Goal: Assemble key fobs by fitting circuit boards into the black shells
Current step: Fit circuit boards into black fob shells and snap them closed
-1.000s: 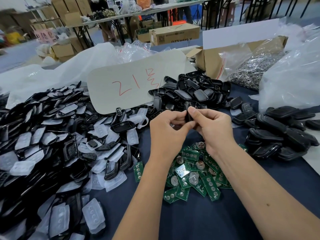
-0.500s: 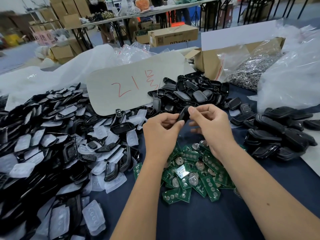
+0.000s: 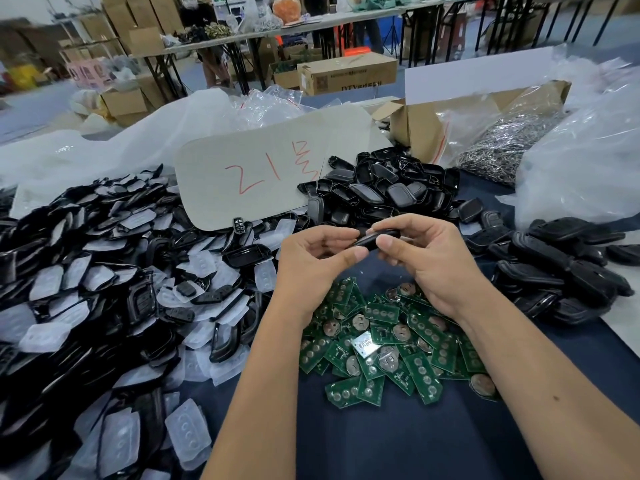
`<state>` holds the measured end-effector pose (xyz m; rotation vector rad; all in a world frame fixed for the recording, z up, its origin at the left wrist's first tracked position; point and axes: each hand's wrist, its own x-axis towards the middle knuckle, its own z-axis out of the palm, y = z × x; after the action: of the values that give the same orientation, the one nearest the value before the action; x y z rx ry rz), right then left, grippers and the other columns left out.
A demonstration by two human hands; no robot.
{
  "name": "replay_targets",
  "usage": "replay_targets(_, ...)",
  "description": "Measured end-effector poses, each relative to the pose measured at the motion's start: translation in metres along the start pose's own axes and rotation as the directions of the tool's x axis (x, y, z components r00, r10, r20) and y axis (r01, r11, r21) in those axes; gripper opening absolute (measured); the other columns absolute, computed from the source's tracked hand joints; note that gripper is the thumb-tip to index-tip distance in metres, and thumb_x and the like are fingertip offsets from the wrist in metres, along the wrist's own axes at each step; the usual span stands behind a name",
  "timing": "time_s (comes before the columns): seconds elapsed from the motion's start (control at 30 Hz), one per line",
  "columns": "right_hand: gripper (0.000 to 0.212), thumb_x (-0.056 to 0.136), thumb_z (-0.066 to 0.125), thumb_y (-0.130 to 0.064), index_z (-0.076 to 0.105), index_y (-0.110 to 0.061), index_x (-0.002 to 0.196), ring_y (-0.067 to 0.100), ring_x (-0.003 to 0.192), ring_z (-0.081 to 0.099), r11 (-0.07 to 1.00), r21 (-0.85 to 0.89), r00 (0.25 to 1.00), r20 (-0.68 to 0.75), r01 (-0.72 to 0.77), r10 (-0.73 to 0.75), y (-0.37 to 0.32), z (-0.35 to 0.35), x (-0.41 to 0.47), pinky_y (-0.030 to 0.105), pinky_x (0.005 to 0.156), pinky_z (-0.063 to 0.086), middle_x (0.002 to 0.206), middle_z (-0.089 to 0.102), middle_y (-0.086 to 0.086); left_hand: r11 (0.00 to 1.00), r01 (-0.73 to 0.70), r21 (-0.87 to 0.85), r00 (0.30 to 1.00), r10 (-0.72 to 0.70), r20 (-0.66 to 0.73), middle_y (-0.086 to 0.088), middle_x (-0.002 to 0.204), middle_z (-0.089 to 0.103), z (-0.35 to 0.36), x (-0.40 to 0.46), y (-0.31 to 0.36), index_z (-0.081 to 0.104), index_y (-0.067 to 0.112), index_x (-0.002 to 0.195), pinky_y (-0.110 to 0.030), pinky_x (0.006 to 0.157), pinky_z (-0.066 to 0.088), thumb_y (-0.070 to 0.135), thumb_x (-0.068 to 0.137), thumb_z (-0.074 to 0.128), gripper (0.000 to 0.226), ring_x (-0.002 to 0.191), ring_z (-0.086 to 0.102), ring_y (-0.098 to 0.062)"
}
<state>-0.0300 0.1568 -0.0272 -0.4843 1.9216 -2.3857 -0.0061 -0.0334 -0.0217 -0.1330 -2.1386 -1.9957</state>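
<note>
Desk [image 3: 433, 445] w/ dark blue cloth, loaded. Biggest mass: left heap of black shell halves mixed w/ clear rubber pads [image 3: 104, 289], runs from near edge back to the card sign [image 3: 263, 174] w/ red marker on it. Behind the sign, clear plastic bags [image 3: 138, 140]. Far centre: 2nd pile of black shells [image 3: 381, 192]. Right side: stack of closed-looking fobs [image 3: 561, 268], prob the done pile, can't confirm. Back right: cardboard box [image 3: 426, 129] w/ a bag of small metal parts [image 3: 502, 147].

Centre near me: green circuit boards [image 3: 388, 344] in a loose pile, several w/ coin-cell holders face up.

My hands are above the boards. Left hand [image 3: 311, 261] and right hand [image 3: 429, 258] both pinch 1 black shell [image 3: 375, 237], thumb + fingertips curled on its ends, held roughly level, clear of the desk. Can't tell if a board is already inside; shell seen from outside only.

Step, my read: closing/pressing this unit or checking fit. Next move needs even squeeze round the seam till it seats, then drop on right stack, then 1 board + 1 shell for the next. Risk: board skewed in shell, halves won't snap.
</note>
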Motion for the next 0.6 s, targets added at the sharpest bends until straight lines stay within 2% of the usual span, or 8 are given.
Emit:
replay_targets(0.1, 0.018, 0.080, 0.080, -0.014, 0.083, -0.019, 0.097, 0.012, 0.065, 0.062, 1.000, 0.021, 0.999, 0.029, 0.018, -0.019, -0.0016, 0.0009, -0.0001, 0.021, 0.066, 0.054, 0.084, 0.077, 0.008, 0.999, 0.029, -0.026, 0.999, -0.029, 0.027, -0.005, 0.081, 0.078, -0.0030, -0.0008, -0.0002, 0.083, 0.023, 0.088, -0.032, 0.076, 0.060, 0.009, 0.078, 0.089, 0.018, 0.079, 0.071, -0.016)
replay_targets(0.33, 0.020, 0.078, 0.083, -0.019, 0.081, -0.018, 0.098, 0.015, 0.066, 0.055, 0.995, 0.094, 0.998, 0.055, -0.042, 0.037, -0.0021, 0.0016, -0.0014, 0.022, 0.062, 0.051, 0.086, 0.074, 0.007, 0.988, 0.092, -0.126, 0.993, -0.081, 0.088, -0.001, 0.077, 0.074, -0.0011, -0.0028, 0.0033, 0.083, 0.022, 0.085, -0.022, 0.069, 0.056, -0.001, 0.076, 0.086, 0.025, 0.073, 0.068, -0.009)
replay_targets(0.43, 0.020, 0.075, 0.082, -0.019, 0.081, -0.019, 0.095, 0.017, 0.071, 0.057, 0.986, 0.159, 0.998, 0.048, -0.055, 0.048, -0.0033, 0.0036, -0.0013, 0.022, 0.064, 0.052, 0.093, 0.075, 0.009, 0.972, 0.136, -0.193, 0.988, -0.119, 0.097, -0.003, 0.079, 0.074, 0.0020, -0.0032, 0.0039, 0.084, 0.022, 0.088, -0.028, 0.073, 0.059, 0.005, 0.073, 0.086, 0.023, 0.076, 0.068, -0.013)
replay_targets(0.53, 0.017, 0.079, 0.077, -0.012, 0.080, -0.015, 0.095, 0.026, 0.081, 0.057, 0.977, 0.206, 0.998, 0.046, -0.060, 0.051, -0.0032, 0.0032, -0.0009, 0.024, 0.069, 0.054, 0.103, 0.074, 0.016, 0.955, 0.166, -0.247, 0.985, -0.146, 0.096, -0.005, 0.086, 0.077, 0.0018, -0.0024, 0.0035, 0.084, 0.024, 0.088, -0.039, 0.086, 0.059, 0.019, 0.066, 0.087, 0.023, 0.087, 0.071, -0.020)
replay_targets(0.6, 0.017, 0.081, 0.073, -0.009, 0.077, -0.010, 0.098, 0.025, 0.082, 0.060, 0.972, 0.228, 0.997, 0.051, -0.065, 0.055, -0.0029, 0.0037, -0.0008, 0.025, 0.072, 0.056, 0.106, 0.074, 0.018, 0.954, 0.155, -0.256, 0.986, -0.135, 0.095, -0.007, 0.091, 0.078, 0.0005, -0.0020, 0.0025, 0.084, 0.023, 0.090, -0.042, 0.089, 0.058, 0.021, 0.067, 0.086, 0.024, 0.091, 0.071, -0.024)
